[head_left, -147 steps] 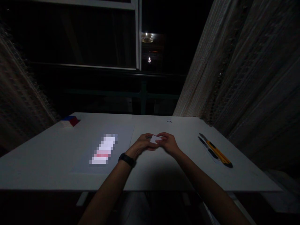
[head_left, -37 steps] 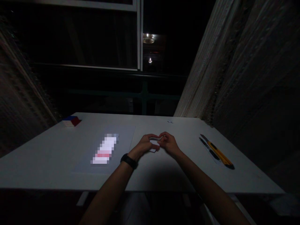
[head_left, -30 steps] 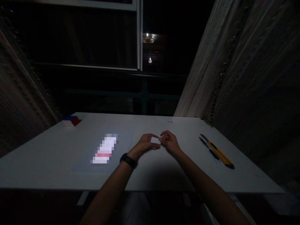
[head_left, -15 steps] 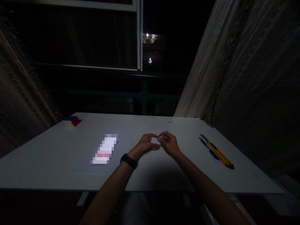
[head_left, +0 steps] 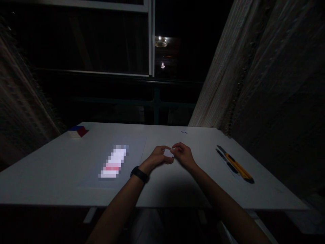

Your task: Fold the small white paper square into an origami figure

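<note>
A small white piece of paper (head_left: 168,153) sits between my hands above the middle of the table. My left hand (head_left: 157,157), with a dark band on the wrist, grips it from the left, thumb and fingers at its lower and upper edges. The fingertips of my right hand (head_left: 184,156) pinch its upper right corner. Dim light hides any fold or marking on the paper.
On the white table (head_left: 182,196), a bright blurred-out rectangle (head_left: 114,162) lies over a pale sheet (head_left: 88,183). A colored cube (head_left: 77,131) stands far left. A yellow utility knife (head_left: 236,165) lies beside a dark pen (head_left: 226,161) at right; small dark scraps (head_left: 184,132) lie behind.
The white paper has tilted slightly, showing a little more of its face between my fingers. Both hands stay in nearly the same place.
</note>
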The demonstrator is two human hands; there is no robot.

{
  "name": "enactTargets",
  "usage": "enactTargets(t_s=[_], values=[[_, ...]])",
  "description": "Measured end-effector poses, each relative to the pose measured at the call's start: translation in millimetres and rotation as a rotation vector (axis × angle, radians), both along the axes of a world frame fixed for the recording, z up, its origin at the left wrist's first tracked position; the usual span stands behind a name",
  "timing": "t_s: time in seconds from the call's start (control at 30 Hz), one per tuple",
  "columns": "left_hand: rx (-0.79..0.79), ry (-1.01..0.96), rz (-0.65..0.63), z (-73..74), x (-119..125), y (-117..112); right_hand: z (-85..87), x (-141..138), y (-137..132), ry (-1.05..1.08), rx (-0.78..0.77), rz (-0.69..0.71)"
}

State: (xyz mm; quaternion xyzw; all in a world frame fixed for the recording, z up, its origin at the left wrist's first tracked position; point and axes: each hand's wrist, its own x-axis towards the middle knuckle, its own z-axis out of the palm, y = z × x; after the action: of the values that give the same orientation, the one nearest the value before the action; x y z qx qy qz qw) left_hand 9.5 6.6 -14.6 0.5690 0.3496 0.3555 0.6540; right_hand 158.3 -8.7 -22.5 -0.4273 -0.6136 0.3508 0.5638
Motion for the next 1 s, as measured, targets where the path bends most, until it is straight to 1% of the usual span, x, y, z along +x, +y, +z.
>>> enactTargets(t_s=[0.1,0.27,0.53,0.73,0.9,1.0], values=[[-0.017,-0.008,-0.02,2.3,0.7,-1.9,0.8,-0.4,-0.3,0.007,-0.003,-0.024],[0.011,-0.025,-0.026,4.0,0.6,-3.1,1.7,-2.5,-0.4,0.042,0.0,-0.048],[-0.009,-0.02,0.017,2.3,-1.0,1.4,-0.2,0.8,2.9,0.072,-0.029,0.003],[-0.021,-0.015,0.01,1.5,-2.2,1.3,-1.1,2.2,2.8,0.034,0.017,-0.065],[-0.052,-0.029,0.007,-1.0,-2.5,1.5,1.5,-1.5,-1.2,-0.02,0.001,-0.082],[-0.055,-0.047,0.008,-0.5,-2.5,0.9,2.3,-2.5,-2.2,0.0,-0.012,-0.071]])
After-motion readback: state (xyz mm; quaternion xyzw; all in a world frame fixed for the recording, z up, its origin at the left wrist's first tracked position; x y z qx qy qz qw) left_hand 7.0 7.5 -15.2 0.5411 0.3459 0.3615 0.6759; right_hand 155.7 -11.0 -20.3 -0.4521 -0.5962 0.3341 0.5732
